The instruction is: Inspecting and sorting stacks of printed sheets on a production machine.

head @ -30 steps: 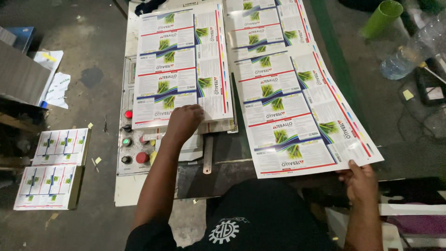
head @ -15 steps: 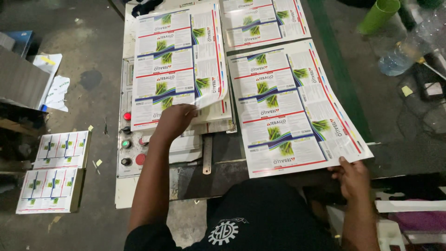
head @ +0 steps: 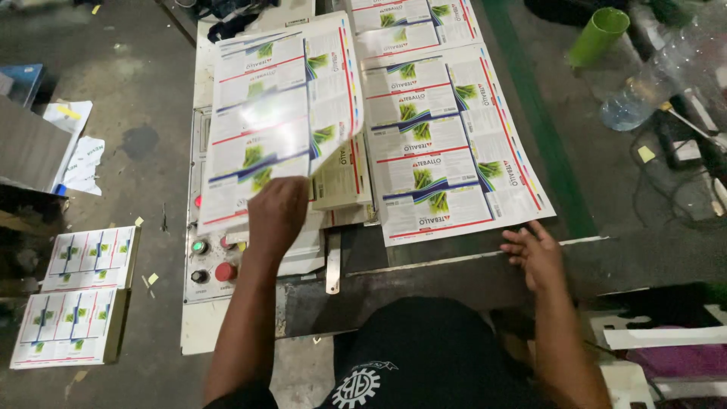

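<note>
Since the earlier frame the left hand [head: 276,216] has lifted its printed sheet [head: 280,121] higher, so the lower right corner now curls up off the surface [head: 454,280], and the right hand [head: 534,254] has slipped off the other sheet's corner. The left grip is clamped on the bottom edge of the raised sheet, which hangs tilted over a stack of printed sheets [head: 344,178] and a control panel with round coloured buttons [head: 208,261]. The right hand lies flat with its fingers [head: 519,241] spread apart, holding nothing, just beside the lower right corner of a second printed sheet [head: 454,144] that rests flat on the surface. A metal ruler [head: 333,261] lies between the two arms. On the floor to the left sit two piles of smaller printed sheets [head: 76,303]. At upper right stand a green cup [head: 598,34] and a clear plastic bottle [head: 644,83].
</note>
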